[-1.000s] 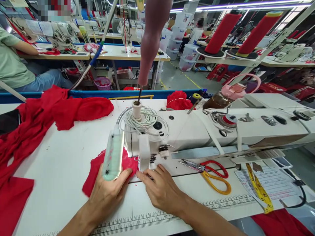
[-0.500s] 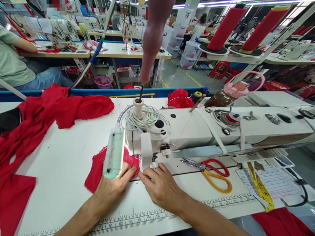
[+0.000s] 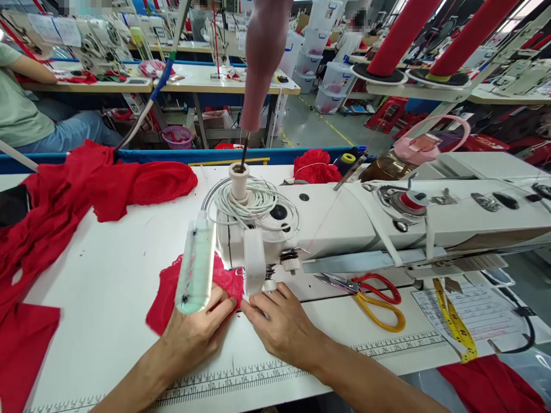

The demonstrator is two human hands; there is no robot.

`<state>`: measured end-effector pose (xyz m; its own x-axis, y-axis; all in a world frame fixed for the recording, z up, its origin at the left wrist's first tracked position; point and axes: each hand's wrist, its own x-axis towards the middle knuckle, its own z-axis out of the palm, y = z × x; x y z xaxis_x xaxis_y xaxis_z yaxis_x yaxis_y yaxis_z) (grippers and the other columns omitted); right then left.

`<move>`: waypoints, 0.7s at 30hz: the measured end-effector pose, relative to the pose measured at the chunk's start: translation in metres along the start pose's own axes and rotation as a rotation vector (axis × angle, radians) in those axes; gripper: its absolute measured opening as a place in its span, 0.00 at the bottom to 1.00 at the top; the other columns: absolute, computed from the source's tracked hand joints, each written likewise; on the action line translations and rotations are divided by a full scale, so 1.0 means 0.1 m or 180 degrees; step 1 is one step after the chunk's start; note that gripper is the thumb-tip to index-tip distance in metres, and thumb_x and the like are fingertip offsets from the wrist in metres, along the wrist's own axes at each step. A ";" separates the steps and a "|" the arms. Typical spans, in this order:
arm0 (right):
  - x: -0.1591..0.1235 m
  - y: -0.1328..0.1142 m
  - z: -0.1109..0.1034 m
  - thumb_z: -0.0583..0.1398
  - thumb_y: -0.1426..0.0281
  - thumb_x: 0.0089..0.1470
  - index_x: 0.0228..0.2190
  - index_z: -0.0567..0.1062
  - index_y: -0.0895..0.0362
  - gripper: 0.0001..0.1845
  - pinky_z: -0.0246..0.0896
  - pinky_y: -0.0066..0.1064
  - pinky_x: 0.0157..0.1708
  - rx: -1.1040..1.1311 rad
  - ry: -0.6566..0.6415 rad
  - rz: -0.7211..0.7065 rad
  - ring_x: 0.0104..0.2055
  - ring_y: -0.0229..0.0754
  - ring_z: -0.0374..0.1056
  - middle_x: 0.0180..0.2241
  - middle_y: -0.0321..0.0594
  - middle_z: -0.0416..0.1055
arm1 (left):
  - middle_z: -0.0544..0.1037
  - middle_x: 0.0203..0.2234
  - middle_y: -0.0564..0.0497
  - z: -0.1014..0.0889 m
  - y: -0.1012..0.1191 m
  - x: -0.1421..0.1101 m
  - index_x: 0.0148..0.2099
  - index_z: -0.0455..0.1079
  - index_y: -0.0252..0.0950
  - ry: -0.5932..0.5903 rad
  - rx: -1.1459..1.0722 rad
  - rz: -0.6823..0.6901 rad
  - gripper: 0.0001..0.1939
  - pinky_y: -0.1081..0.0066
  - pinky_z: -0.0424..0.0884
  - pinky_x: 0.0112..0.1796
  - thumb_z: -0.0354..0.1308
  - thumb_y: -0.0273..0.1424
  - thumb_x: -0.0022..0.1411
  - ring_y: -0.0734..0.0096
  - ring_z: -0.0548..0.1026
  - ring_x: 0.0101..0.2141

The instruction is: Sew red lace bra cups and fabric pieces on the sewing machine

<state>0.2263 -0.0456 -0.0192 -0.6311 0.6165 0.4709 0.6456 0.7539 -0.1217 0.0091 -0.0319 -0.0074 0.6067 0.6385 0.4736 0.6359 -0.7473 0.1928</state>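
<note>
A white sewing machine [image 3: 336, 221] stands over a small piece of red lace-edged fabric [image 3: 166, 295]. My left hand [image 3: 198, 324] is closed at the fabric's near edge, its thumb and fingers pressed on it. A pale green lamp [image 3: 196, 269] hides part of that hand. Beside the presser area, my right hand [image 3: 282, 324] has curled fingers, with the index fingertip at the fabric's right edge. The machine's white front part hides the needle. Both hands' fingertips nearly meet.
Scissors [image 3: 365, 295] with red and yellow handles lie right of my right hand. A ruler strip [image 3: 232, 378] runs along the table's near side. A heap of red fabric [image 3: 103, 178] covers the left. A tape measure [image 3: 454, 324] lies over written paper [image 3: 482, 321]. A co-worker's arm [image 3: 32, 67] shows far left.
My left hand has shifted slightly forward and right, its fingertips drawing closer to my right hand. The red piece has moved a little away from me. The right hand stays nearly in place.
</note>
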 end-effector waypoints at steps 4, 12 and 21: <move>-0.01 0.00 0.01 0.53 0.81 0.61 0.42 0.75 0.61 0.13 0.47 0.38 0.36 -0.0001 -0.0027 0.0000 0.32 0.42 0.58 0.32 0.40 0.69 | 0.78 0.31 0.50 -0.04 0.02 0.05 0.43 0.73 0.35 0.0052 -0.0024 0.0104 0.10 0.66 0.57 0.34 0.52 0.19 0.67 0.67 0.71 0.31; -0.02 0.00 0.01 0.51 0.81 0.63 0.43 0.75 0.62 0.14 0.46 0.38 0.36 0.0013 -0.0010 -0.0014 0.32 0.42 0.57 0.32 0.41 0.69 | 0.78 0.29 0.51 0.01 -0.01 0.00 0.45 0.74 0.33 0.0165 0.0085 0.0136 0.08 0.66 0.60 0.34 0.55 0.20 0.68 0.68 0.72 0.31; -0.01 -0.01 0.00 0.50 0.80 0.62 0.43 0.75 0.62 0.15 0.49 0.39 0.36 -0.0020 -0.0087 -0.0008 0.33 0.43 0.58 0.32 0.42 0.69 | 0.77 0.29 0.50 -0.05 0.02 0.02 0.49 0.73 0.32 0.0269 -0.0128 0.0017 0.11 0.71 0.64 0.34 0.53 0.19 0.68 0.72 0.71 0.30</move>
<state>0.2266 -0.0468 -0.0195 -0.6440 0.6207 0.4473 0.6468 0.7540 -0.1151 0.0089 -0.0334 -0.0018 0.5666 0.6179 0.5452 0.6120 -0.7586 0.2237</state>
